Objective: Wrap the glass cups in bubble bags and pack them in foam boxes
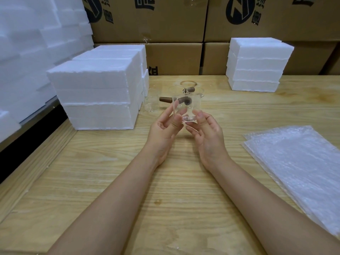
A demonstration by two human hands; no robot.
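Observation:
Both hands hold one clear glass cup (185, 111) above the middle of the wooden table. My left hand (165, 127) grips its left side with curled fingers, and my right hand (204, 129) grips its right side and thick base. Behind it on the table stand more glass cups: a plain one (151, 100) to the left and others with brown wooden handles (165, 99). A pile of bubble bags (298, 162) lies flat at the right. Stacked white foam boxes (97, 94) stand at the left, and another stack (257, 65) at the back right.
Brown cardboard cartons (174, 30) form a wall behind the table. More white foam pieces (36, 43) are piled at the far left, beyond the table's left edge (36, 144). Bare wood (147, 181) lies under my forearms.

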